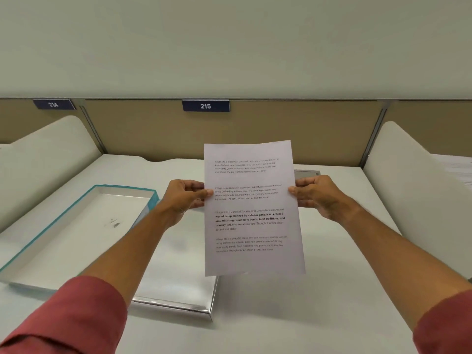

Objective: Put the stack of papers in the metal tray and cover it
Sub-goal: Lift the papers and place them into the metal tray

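At desk 215, a person in rust-red sleeves holds a stack of printed papers [252, 208] upright above the white desk [332, 315], the left hand [185, 198] and right hand [315, 196] each closed on a long edge about halfway up, thumbs pressed to the printed face and the other fingers hidden behind the sheets. The papers hang clear of any surface, above the open metal tray [178, 290], whose shiny near rim and corner show just below the lower edge of the sheets; the far end of the tray peeks out behind the right hand. To the left, just beside the tray, lies the teal-edged lid [76, 226], open side up. How many sheets are in the stack cannot be told from here, since only the top page shows. The step in hand looks to be lowering the papers into the tray, and doing it well likely means tipping the stack flat, squaring its long edges with the tray walls, and setting the near edge down first so the sheets slide in together rather than fan out. An even pinch on both sides should keep the pages aligned until they rest on the floor of the tray. Only then would the lid need turning over and seating on top.
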The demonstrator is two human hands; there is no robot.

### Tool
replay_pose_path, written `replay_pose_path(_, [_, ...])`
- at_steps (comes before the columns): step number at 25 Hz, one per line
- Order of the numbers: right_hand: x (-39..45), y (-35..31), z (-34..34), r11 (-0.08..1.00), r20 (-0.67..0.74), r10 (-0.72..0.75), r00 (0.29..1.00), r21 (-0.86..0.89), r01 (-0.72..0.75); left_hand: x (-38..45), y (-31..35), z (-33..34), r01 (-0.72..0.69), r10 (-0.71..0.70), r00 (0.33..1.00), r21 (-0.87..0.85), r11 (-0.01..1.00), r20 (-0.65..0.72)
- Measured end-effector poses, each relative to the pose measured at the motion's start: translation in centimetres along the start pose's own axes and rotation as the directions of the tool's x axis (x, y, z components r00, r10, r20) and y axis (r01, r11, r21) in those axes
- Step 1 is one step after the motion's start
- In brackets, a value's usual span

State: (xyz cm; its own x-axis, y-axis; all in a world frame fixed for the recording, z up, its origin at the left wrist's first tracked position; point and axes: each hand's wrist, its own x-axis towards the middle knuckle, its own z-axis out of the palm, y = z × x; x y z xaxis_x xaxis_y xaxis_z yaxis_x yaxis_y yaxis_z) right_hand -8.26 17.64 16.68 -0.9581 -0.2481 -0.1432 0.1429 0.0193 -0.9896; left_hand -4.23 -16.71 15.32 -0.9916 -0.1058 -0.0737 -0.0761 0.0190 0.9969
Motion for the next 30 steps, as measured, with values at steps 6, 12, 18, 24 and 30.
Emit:
replay_pose_path(6, [2.2,0.9,8.7,0.995,-0.014,0.1,0.995,0.006,-0.1,1.0,-0.9,-8.5,0.113,-0.115,0.993,-0.044,0.993,-0.026])
replay_pose_path(12, [4.4,3.4,17.6,0.974,-0.131,0.224,0.966,0.06,-0.218,3.1,-3.0,-16.3,0.234,-0.234,0.972,-0.011,0.972,-0.02])
replay_pose_path(18, [5.1,6.2,22.2,0.937,-0.278,0.348,0.895,0.07,-0.342,4.8,-6.2,-18.2,0.341,-0.337,0.939,0.049,0.939,-0.075])
replay_pose_path(24, [6.2,9.1,23.6,0.891,-0.403,0.423,0.812,0.023,-0.453,5.3,-9.3,-17.2,0.417,-0.389,0.905,0.184,0.89,-0.173])
replay_pose_path(30, [8.0,11.8,24.9,0.871,-0.458,0.429,0.779,-0.019,-0.491,5.8,-11.3,-16.7,0.464,-0.393,0.883,0.341,0.818,-0.258])
